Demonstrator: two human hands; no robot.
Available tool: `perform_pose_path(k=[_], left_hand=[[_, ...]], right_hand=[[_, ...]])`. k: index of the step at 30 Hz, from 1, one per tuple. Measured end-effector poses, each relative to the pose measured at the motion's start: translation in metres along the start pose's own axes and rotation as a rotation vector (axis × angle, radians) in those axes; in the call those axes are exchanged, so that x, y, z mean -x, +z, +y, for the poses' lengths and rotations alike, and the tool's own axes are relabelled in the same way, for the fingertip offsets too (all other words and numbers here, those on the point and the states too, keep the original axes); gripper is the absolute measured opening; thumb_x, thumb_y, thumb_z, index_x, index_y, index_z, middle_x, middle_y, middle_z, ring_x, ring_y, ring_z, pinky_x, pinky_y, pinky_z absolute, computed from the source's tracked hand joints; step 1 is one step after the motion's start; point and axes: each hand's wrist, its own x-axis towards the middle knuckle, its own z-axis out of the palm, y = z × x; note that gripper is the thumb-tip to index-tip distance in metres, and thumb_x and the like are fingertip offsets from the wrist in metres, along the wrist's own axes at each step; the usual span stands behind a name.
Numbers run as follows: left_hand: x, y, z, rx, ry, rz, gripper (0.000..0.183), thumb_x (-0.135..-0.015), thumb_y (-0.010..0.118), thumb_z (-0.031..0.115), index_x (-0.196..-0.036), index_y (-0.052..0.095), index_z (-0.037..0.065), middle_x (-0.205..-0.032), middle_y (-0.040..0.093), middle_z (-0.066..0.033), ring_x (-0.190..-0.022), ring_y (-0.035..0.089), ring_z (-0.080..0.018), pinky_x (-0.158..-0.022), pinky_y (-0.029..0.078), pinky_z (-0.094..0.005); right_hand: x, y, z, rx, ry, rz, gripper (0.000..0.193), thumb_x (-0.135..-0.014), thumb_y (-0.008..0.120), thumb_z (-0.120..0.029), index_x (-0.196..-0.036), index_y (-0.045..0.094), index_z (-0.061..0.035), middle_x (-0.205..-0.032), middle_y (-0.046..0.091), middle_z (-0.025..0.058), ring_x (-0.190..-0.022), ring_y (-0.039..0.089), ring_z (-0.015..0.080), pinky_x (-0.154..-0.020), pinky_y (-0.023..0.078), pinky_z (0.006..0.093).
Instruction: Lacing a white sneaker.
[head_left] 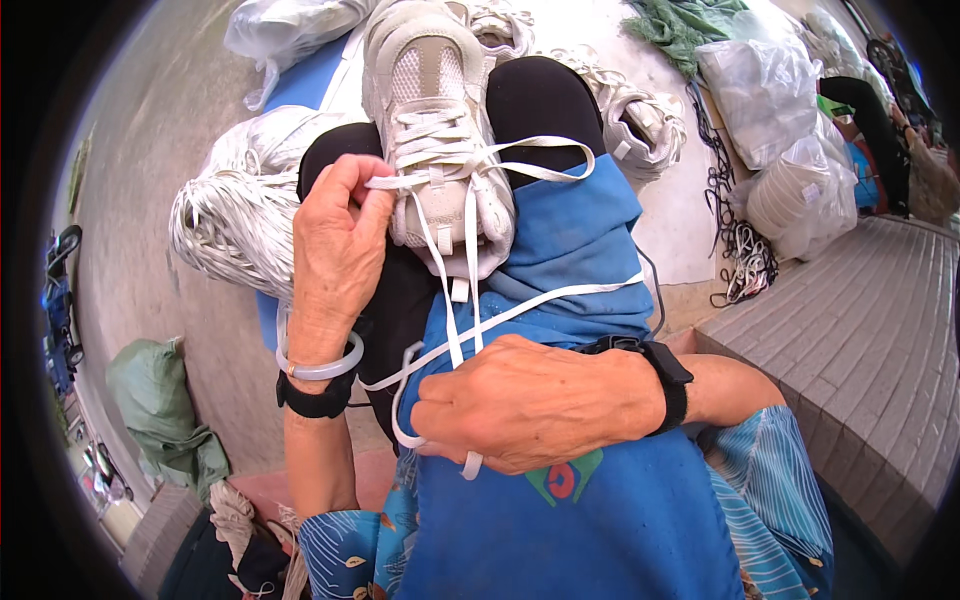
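My left hand (335, 235) pinched the white lace (470, 265) at the sneaker (435, 120) on my knee; my right hand (525, 405) gripped its loose ends.

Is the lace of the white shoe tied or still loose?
Loose: the lace trails untied from the white shoe; left hand pinches it, right hand pulls the ends.

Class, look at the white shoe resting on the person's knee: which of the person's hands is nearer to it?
Left. The left hand pinches a lace right beside the white shoe, touching its side. The right hand sits lower, on the blue apron, gripping the lace ends.
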Motion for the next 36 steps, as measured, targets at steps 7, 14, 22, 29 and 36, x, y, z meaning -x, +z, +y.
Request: perform_pose_path(k=[7, 14, 22, 29, 36], left_hand=[[0.013, -0.024, -0.018, 0.749, -0.499, -0.134, 0.011, -0.096, 0.060, 0.017, -0.093, 0.058, 0.006, -0.074, 0.051, 0.0021, -0.046, 0.041, -0.0016, -0.042, 0.035, -0.0189], [0.003, -0.018, -0.019, 0.561, -0.497, -0.010, 0.017, -0.096, 0.063, 0.022, -0.096, 0.059, 0.005, -0.064, 0.050, 0.0045, -0.040, 0.038, -0.0016, -0.036, 0.030, -0.0188], [0.033, -0.024, 0.000, 0.505, -0.237, 0.171, 0.015, -0.097, 0.060, 0.016, -0.101, 0.064, 0.002, -0.071, 0.056, 0.0012, -0.050, 0.044, -0.0019, -0.043, 0.036, -0.0180], [0.046, -0.015, 0.020, 0.352, -0.275, -0.422, 0.033, -0.100, 0.056, 0.029, -0.096, 0.070, -0.001, -0.089, 0.060, 0.0014, -0.060, 0.048, -0.0042, -0.053, 0.041, -0.0213], [0.038, -0.004, 0.021, 0.444, -0.459, -0.553, 0.029, -0.097, 0.062, 0.029, -0.100, 0.069, 0.001, -0.079, 0.065, -0.0007, -0.067, 0.055, -0.0051, -0.062, 0.046, -0.0209]], right_hand=[[0.000, -0.010, -0.001, -0.132, -0.063, 0.040, 0.012, -0.076, 0.060, -0.004, -0.084, 0.056, 0.0033, -0.076, 0.058, 0.0181, -0.072, 0.063, 0.0395, -0.059, 0.049, 0.0453], [-0.015, -0.008, -0.008, -0.111, -0.052, 0.010, 0.013, -0.077, 0.060, -0.004, -0.087, 0.056, 0.0033, -0.077, 0.060, 0.0196, -0.073, 0.064, 0.0408, -0.059, 0.049, 0.0457], [-0.024, 0.006, -0.003, -0.058, -0.036, 0.014, 0.011, -0.078, 0.061, -0.005, -0.084, 0.060, 0.0042, -0.076, 0.061, 0.0197, -0.071, 0.066, 0.0400, -0.059, 0.050, 0.0463], [-0.033, 0.016, 0.001, 0.034, -0.017, -0.023, 0.009, -0.073, 0.063, -0.004, -0.078, 0.063, 0.0030, -0.067, 0.061, 0.0209, -0.065, 0.065, 0.0384, -0.058, 0.050, 0.0464], [-0.037, 0.019, 0.008, 0.069, -0.089, -0.071, 0.015, -0.078, 0.062, -0.004, -0.088, 0.055, 0.0055, -0.074, 0.058, 0.0193, -0.061, 0.064, 0.0363, -0.051, 0.048, 0.0445]])
